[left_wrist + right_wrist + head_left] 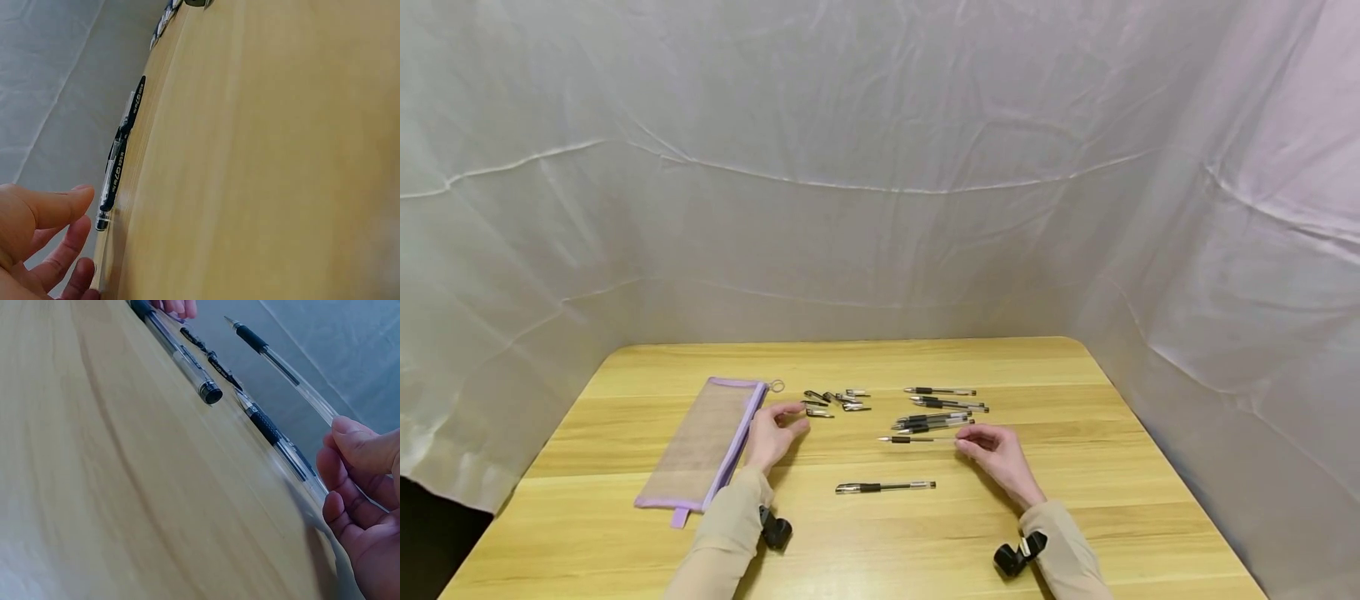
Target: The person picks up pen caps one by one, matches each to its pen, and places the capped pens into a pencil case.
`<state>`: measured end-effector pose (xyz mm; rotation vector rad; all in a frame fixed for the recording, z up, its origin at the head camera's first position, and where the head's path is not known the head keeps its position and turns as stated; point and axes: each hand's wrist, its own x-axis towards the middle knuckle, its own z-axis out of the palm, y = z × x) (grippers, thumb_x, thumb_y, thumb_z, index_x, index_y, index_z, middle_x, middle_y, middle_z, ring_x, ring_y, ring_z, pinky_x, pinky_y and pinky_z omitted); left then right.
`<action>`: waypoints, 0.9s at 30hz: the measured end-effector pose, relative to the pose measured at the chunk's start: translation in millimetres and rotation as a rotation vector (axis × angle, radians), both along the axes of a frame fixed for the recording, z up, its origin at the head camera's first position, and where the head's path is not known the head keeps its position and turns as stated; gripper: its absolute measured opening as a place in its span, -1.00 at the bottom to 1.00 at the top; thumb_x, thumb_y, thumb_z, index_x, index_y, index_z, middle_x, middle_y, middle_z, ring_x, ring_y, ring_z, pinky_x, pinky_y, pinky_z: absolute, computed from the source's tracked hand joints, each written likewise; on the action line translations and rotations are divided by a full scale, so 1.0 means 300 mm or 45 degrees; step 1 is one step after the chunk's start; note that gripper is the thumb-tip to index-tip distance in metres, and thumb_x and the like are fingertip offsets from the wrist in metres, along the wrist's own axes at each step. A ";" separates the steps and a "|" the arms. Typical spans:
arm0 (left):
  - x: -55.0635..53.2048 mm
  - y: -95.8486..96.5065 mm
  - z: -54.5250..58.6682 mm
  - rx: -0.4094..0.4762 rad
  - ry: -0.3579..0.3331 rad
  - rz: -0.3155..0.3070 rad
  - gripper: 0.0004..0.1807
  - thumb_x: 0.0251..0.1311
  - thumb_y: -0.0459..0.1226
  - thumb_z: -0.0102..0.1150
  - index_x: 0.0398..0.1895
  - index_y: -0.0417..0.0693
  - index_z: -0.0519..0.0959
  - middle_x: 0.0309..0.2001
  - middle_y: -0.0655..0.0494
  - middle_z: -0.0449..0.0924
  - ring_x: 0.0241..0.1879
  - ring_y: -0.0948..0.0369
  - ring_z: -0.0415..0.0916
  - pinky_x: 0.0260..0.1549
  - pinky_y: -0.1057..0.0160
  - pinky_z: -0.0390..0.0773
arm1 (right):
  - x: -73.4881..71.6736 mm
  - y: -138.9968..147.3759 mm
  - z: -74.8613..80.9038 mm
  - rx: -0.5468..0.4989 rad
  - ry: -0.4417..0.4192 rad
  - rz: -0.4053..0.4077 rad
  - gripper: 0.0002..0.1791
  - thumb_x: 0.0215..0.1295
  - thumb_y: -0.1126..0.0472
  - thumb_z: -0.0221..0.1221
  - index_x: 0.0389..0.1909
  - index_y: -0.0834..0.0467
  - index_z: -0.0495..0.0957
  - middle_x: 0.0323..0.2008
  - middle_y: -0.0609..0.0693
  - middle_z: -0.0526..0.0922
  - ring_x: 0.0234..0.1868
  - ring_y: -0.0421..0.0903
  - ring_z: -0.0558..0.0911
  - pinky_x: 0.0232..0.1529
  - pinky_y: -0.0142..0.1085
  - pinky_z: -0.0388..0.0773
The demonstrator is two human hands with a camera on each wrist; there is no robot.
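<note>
My right hand (1000, 458) pinches the back end of an uncapped gel pen (281, 367) between thumb and fingers. The pen is raised off the table, its metal tip pointing left and its black grip bare. My left hand (769, 437) is beside a cluster of loose black and clear pen caps (852, 407), its fingertips near the closest ones. In the left wrist view a gap shows between thumb and fingers, with a cap (112, 178) just beyond them. A capped pen (886, 487) lies between the hands, nearer the front.
Several uncapped pens (936, 403) lie in a loose stack beyond my right hand. A mesh pouch (700, 442) with purple edging and a zip lies at the left, partly under my left wrist. Grey cloth (880, 250) hangs behind the wooden table (1112, 500).
</note>
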<state>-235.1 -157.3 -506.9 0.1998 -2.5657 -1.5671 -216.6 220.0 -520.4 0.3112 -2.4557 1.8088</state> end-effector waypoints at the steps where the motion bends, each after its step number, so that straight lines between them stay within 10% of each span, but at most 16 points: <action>1: -0.004 0.001 0.000 -0.013 0.003 0.002 -0.66 0.12 -0.38 0.41 0.00 -0.17 0.70 0.05 -0.16 0.71 0.08 -0.09 0.60 0.26 -0.11 0.43 | 0.001 0.000 0.001 0.003 0.005 0.002 -0.80 0.23 0.36 0.34 -0.19 0.42 0.67 -0.30 0.19 0.78 -0.35 -0.35 0.68 -0.32 -0.50 0.61; 10: -0.023 0.013 0.005 -0.150 -0.007 0.013 -0.70 0.16 -0.24 0.42 -0.03 -0.06 0.73 0.07 -0.11 0.72 0.25 -0.14 0.44 0.40 -0.29 0.00 | -0.003 -0.002 -0.008 -0.008 0.008 0.032 -0.82 0.23 0.37 0.33 -0.20 0.41 0.67 -0.28 0.33 0.75 -0.36 -0.34 0.68 -0.32 -0.50 0.61; 27: -0.037 0.028 -0.013 -0.253 -0.002 0.068 -0.79 0.13 -0.23 0.43 -0.16 -0.02 0.76 -0.09 -0.06 0.76 0.11 -0.12 0.42 0.21 -0.19 0.14 | 0.001 -0.009 -0.002 0.009 0.028 0.027 -0.80 0.23 0.36 0.34 -0.19 0.42 0.67 -0.27 0.25 0.76 -0.33 -0.38 0.68 -0.27 -0.52 0.63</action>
